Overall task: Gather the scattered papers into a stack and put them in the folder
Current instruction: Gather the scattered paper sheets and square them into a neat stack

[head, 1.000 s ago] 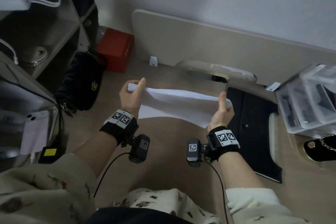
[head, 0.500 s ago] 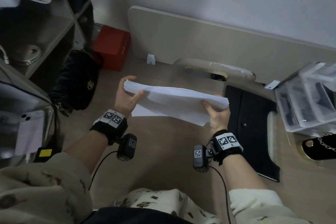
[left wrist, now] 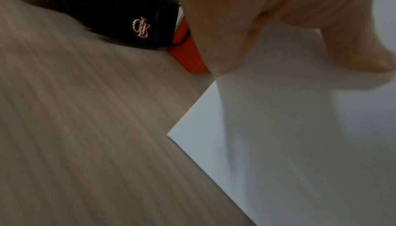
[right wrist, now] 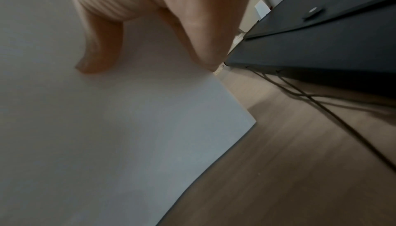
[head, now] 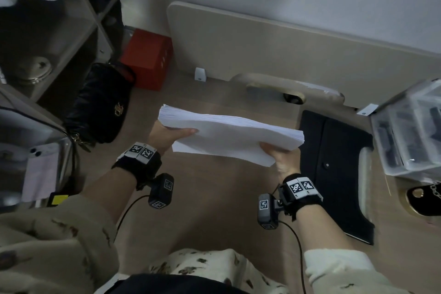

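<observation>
A thick stack of white papers (head: 229,135) is held above the wooden desk, tilted with its far edge up. My left hand (head: 167,135) grips its left end, thumb laid on the near face. My right hand (head: 281,157) grips the right end from below. In the left wrist view the stack of papers (left wrist: 300,145) fills the right side under my left hand (left wrist: 278,26). The right wrist view has the stack of papers (right wrist: 107,128) under my right hand (right wrist: 160,18). The black folder (head: 334,169) lies shut on the desk just right of the stack, and the black folder (right wrist: 321,35) shows beside the right hand.
A black handbag (head: 100,105) and a red box (head: 148,59) sit at the back left. Shelving (head: 47,43) stands on the left. A clear plastic organiser (head: 410,126) stands at the right, and a beige panel (head: 286,48) leans on the wall behind.
The stack has been squared up and tilted, its far edge raised toward the camera. Both hands shifted from pinching the upper edge with thumbs up to gripping the ends lower down.
</observation>
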`<action>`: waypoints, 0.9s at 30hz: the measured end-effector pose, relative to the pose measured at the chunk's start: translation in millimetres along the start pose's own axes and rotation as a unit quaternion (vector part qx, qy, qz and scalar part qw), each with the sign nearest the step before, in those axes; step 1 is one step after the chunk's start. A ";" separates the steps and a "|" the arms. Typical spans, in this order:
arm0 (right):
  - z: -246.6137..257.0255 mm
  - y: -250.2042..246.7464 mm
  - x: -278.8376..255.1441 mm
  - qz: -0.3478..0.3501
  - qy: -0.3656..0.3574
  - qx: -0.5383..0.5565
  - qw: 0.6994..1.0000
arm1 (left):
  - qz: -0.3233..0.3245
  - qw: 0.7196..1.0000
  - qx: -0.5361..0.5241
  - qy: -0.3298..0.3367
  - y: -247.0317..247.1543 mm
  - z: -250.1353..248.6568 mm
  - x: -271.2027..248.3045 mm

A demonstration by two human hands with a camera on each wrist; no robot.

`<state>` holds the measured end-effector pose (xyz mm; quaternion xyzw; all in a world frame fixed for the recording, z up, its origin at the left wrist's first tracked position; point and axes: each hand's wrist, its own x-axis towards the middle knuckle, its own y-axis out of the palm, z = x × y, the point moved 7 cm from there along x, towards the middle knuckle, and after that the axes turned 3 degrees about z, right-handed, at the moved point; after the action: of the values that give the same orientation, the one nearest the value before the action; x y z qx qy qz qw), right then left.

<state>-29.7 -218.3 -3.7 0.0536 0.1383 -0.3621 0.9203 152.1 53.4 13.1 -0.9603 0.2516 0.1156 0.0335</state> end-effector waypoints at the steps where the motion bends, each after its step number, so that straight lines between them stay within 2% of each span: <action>1: 0.1 0.5 0.5 -0.001 0.000 0.001 1.000 | -0.003 1.000 -0.002 0.001 -0.1 -1.9 -0.3; 7: -5.4 2.1 2.0 0.004 0.011 0.003 1.000 | -0.001 1.000 -0.005 -0.017 -0.7 -2.7 1.6; 14: -26.9 5.3 -0.3 0.032 0.079 -0.036 0.996 | 0.018 0.994 -0.003 -0.103 -5.4 24.9 5.4; 17: -37.0 5.3 -3.6 0.013 0.081 -0.036 0.996 | 0.016 0.992 0.020 -0.124 -5.1 28.6 7.0; 27: -29.8 3.2 -7.3 -0.004 0.045 -0.044 0.998 | -0.058 0.987 0.071 -0.133 -9.4 28.9 4.0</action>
<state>-39.1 -205.3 -30.1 0.0291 0.1952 -0.3564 0.9133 154.2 63.3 -15.9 -0.9446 0.1963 0.2218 0.1414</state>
